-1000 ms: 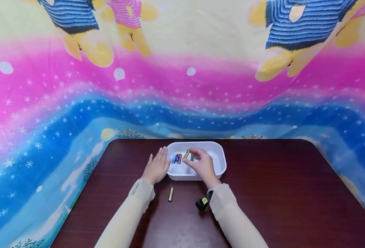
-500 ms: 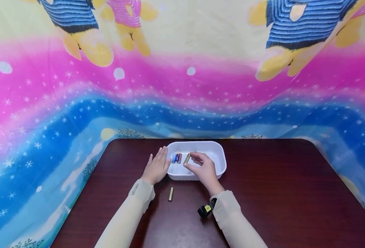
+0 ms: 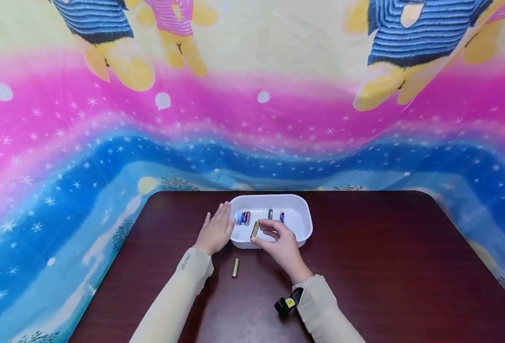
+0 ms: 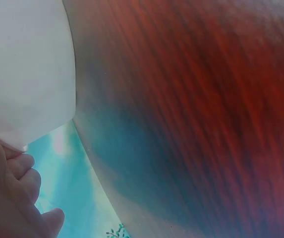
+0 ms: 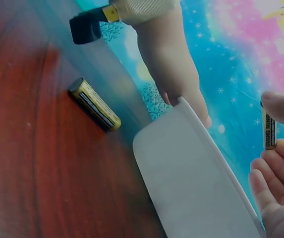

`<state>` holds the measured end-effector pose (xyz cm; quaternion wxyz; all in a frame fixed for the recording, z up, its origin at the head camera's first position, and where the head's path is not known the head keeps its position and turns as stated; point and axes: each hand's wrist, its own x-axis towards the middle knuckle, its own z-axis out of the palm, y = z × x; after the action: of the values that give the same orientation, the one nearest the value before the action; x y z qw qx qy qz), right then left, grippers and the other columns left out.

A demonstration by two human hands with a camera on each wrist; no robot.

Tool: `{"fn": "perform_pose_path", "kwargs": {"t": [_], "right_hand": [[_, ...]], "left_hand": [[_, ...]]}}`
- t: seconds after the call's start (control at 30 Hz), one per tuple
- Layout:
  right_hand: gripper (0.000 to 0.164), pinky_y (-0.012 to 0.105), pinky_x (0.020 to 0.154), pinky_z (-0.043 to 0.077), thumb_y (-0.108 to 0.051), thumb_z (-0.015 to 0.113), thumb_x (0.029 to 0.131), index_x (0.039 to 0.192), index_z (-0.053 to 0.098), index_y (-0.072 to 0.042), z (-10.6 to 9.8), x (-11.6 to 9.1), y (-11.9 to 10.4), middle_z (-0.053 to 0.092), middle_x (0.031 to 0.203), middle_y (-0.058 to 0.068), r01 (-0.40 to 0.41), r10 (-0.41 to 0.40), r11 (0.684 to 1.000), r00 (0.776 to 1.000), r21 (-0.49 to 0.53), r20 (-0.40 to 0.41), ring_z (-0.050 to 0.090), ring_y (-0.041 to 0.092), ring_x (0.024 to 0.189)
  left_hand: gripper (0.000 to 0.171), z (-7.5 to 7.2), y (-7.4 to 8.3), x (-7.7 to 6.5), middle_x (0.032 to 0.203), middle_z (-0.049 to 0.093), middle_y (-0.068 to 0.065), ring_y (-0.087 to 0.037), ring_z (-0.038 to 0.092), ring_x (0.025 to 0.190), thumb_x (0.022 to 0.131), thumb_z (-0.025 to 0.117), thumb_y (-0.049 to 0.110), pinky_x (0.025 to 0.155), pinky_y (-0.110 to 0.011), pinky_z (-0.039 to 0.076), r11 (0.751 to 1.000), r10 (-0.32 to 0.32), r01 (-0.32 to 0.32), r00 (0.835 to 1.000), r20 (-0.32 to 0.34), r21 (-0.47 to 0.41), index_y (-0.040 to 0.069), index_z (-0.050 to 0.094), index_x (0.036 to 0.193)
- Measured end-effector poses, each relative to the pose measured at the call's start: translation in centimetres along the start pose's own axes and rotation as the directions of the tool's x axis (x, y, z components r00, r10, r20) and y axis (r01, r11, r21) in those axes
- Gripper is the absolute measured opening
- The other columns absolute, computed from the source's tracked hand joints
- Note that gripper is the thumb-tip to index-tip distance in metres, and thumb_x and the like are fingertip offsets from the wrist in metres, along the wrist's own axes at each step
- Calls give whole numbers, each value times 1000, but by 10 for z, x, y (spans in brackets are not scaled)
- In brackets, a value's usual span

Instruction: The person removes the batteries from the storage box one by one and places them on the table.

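A gold battery (image 3: 255, 230) is pinched between the thumb and fingertips of my right hand (image 3: 281, 242), above the near side of a white plastic basin (image 3: 304, 228). The right wrist view shows this battery (image 5: 269, 130) with dark lettering, raised above the rim. My left hand (image 3: 215, 229) rests its straight fingers against the basin's left side. Inside the basin, a blue battery (image 3: 239, 218) and a red battery (image 3: 247, 218) lie side by side with another at the left. Farther right in it are a dark green battery (image 3: 271, 214) and a dark blue one (image 3: 282, 216).
A second gold battery (image 3: 235, 268) lies on the dark red-brown table (image 3: 385, 267), in front of the basin. A black wrist camera (image 3: 284, 306) hangs at my right cuff. Behind the table's back edge stands a colourful printed cloth (image 3: 261, 124).
My right hand has drawn back toward me and slightly left with the gold battery, so the two batteries at the basin's right now show. My left hand stays at the basin's side.
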<state>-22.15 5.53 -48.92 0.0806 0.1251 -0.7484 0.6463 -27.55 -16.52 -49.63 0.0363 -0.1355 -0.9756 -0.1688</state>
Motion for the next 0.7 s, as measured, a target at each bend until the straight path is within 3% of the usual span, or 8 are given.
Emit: {"fn": "perform_pose_path", "kwargs": {"t": [0.27, 0.47, 0.7], "right_hand": [[49, 38, 99, 54, -5, 89, 77, 122, 72, -8, 2, -15, 1, 69, 119, 8, 12, -16, 997, 999, 72, 47, 66, 27, 112], [51, 48, 100, 52, 4, 87, 76, 124, 69, 2, 9, -27, 5, 68, 120, 15, 14, -22, 996, 995, 85, 96, 66, 35, 113], [47, 55, 96, 52, 6, 86, 75, 118, 67, 9, 10, -40, -17, 68, 114, 21, 41, -54, 995, 987, 91, 151, 64, 49, 108]], "left_hand": [[62, -1, 1, 1, 168, 18, -7, -24, 14, 155, 112, 30, 39, 124, -56, 12, 1000, 2, -1, 1000, 16, -16, 5, 20, 162], [62, -2, 0, 0, 168, 21, -10, -25, 14, 155, 111, 29, 40, 124, -56, 12, 1000, 1, 0, 1000, 18, -10, 5, 19, 162], [63, -1, -2, -1, 168, 21, -10, -25, 15, 155, 111, 29, 40, 123, -57, 14, 1000, 1, -1, 1000, 16, -5, 4, 19, 162]]}}
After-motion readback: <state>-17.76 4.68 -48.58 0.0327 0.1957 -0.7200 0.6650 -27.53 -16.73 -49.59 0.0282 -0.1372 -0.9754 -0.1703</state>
